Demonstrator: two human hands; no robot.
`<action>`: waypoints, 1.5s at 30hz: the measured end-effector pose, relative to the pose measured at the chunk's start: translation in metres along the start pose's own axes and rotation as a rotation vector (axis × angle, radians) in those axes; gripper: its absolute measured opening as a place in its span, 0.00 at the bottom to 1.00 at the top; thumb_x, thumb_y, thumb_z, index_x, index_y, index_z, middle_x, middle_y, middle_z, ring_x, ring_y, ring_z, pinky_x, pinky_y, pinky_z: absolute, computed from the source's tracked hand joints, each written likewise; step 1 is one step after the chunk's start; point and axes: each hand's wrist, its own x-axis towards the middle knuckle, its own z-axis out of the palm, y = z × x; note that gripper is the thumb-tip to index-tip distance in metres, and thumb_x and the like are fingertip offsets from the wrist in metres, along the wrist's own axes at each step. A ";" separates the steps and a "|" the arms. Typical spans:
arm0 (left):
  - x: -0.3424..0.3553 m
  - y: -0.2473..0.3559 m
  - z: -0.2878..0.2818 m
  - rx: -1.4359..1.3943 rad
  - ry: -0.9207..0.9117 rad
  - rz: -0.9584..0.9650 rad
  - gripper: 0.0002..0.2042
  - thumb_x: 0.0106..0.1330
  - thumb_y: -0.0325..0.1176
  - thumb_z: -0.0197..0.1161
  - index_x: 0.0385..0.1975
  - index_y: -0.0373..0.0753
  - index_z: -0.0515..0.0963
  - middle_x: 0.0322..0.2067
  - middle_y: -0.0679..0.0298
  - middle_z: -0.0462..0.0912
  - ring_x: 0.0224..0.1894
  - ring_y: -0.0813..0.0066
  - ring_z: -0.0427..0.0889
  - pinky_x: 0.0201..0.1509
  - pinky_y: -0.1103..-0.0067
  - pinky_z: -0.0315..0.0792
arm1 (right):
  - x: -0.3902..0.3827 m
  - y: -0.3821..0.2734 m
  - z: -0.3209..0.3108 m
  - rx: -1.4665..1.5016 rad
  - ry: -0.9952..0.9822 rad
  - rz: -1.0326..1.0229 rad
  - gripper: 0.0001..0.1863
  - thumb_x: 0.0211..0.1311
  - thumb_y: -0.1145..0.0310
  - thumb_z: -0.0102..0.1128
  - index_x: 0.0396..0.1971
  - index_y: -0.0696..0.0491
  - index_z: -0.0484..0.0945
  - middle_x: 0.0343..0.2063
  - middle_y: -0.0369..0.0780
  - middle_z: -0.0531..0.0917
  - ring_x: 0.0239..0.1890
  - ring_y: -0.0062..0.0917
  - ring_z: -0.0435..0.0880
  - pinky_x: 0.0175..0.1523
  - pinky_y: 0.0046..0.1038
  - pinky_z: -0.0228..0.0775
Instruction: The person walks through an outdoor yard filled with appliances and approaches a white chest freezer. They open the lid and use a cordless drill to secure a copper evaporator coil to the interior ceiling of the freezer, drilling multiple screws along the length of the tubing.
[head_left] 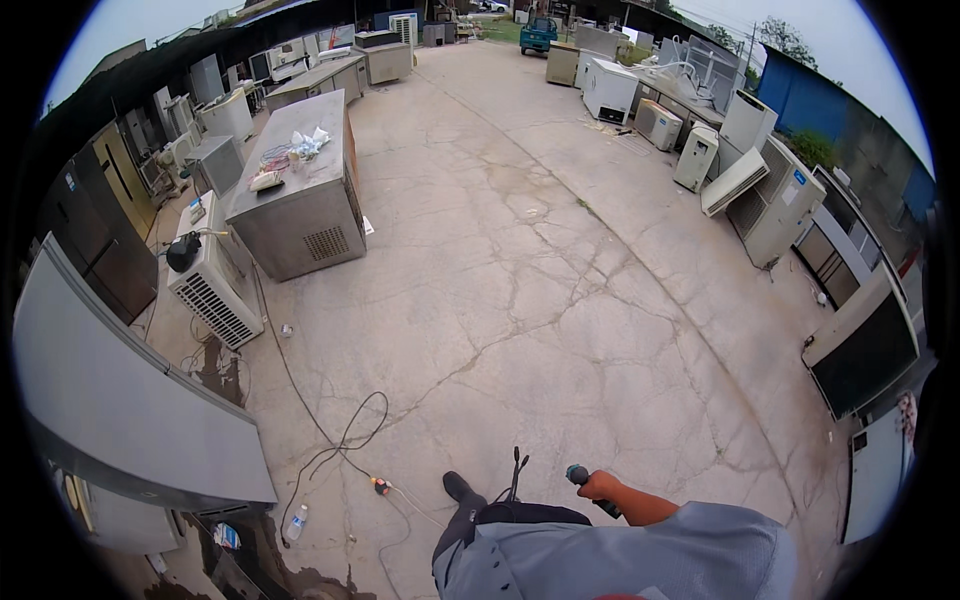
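Note:
My right hand [600, 487] is closed around the grip of a dark green and black cordless drill [577, 474], held at waist height in front of my grey shirt. The drill's nose points forward and left, and its lower end shows below my fingers. My left hand is out of sight. By my waist is a black pouch [530, 514], with two thin black cord ends [517, 465] sticking up beside it. One dark shoe [456, 486] stands on the concrete.
A black cable [345, 447] loops across the floor to an orange and black connector [381, 486], near a plastic bottle [297, 523]. Left stand a grey refrigerator [130, 380], an air-conditioner unit [215, 290] and a steel counter [290, 215]. Scrapped appliances [780, 200] line the right side.

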 end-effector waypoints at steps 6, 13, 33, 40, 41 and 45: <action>0.111 0.176 -0.077 -0.419 -0.225 -0.002 0.09 0.55 0.43 0.67 0.30 0.48 0.86 0.38 0.61 0.86 0.40 0.57 0.85 0.38 0.59 0.78 | -0.012 -0.034 -0.014 0.098 -0.148 0.293 0.21 0.49 0.53 0.73 0.33 0.56 0.88 0.31 0.42 0.90 0.32 0.30 0.91 0.39 0.33 0.81; 0.245 0.367 -0.107 0.590 0.184 0.690 0.14 0.56 0.45 0.68 0.42 0.53 0.88 0.49 0.62 0.86 0.46 0.59 0.85 0.47 0.60 0.80 | 0.068 -0.165 -0.106 0.287 -0.068 0.409 0.20 0.50 0.55 0.75 0.32 0.57 0.87 0.30 0.43 0.89 0.35 0.30 0.91 0.42 0.33 0.80; 0.406 0.968 -0.036 -0.014 0.275 0.284 0.10 0.65 0.30 0.68 0.44 0.35 0.83 0.28 0.62 0.85 0.24 0.75 0.81 0.26 0.78 0.75 | 0.454 -0.662 -0.565 0.784 0.285 -0.170 0.04 0.51 0.76 0.61 0.21 0.58 0.77 0.18 0.39 0.77 0.16 0.27 0.77 0.23 0.33 0.76; 0.572 1.303 -0.068 0.140 0.346 0.664 0.10 0.64 0.31 0.66 0.40 0.32 0.85 0.31 0.56 0.88 0.31 0.71 0.86 0.38 0.72 0.80 | 0.469 -0.736 -0.513 0.581 0.131 0.251 0.06 0.48 0.76 0.63 0.21 0.64 0.78 0.19 0.46 0.82 0.18 0.37 0.85 0.22 0.39 0.77; 0.592 1.359 -0.071 0.228 0.421 0.731 0.10 0.64 0.33 0.66 0.40 0.33 0.86 0.33 0.54 0.89 0.35 0.65 0.88 0.44 0.70 0.80 | 0.453 -0.746 -0.501 0.558 0.086 0.321 0.06 0.48 0.76 0.63 0.21 0.64 0.78 0.19 0.46 0.82 0.18 0.37 0.85 0.22 0.39 0.77; 0.592 1.574 -0.085 0.272 0.479 0.884 0.10 0.64 0.33 0.66 0.40 0.35 0.86 0.32 0.54 0.89 0.36 0.60 0.87 0.44 0.68 0.79 | 0.414 -0.836 -0.492 0.561 0.012 0.423 0.06 0.48 0.76 0.63 0.21 0.64 0.78 0.19 0.45 0.81 0.19 0.36 0.85 0.23 0.39 0.76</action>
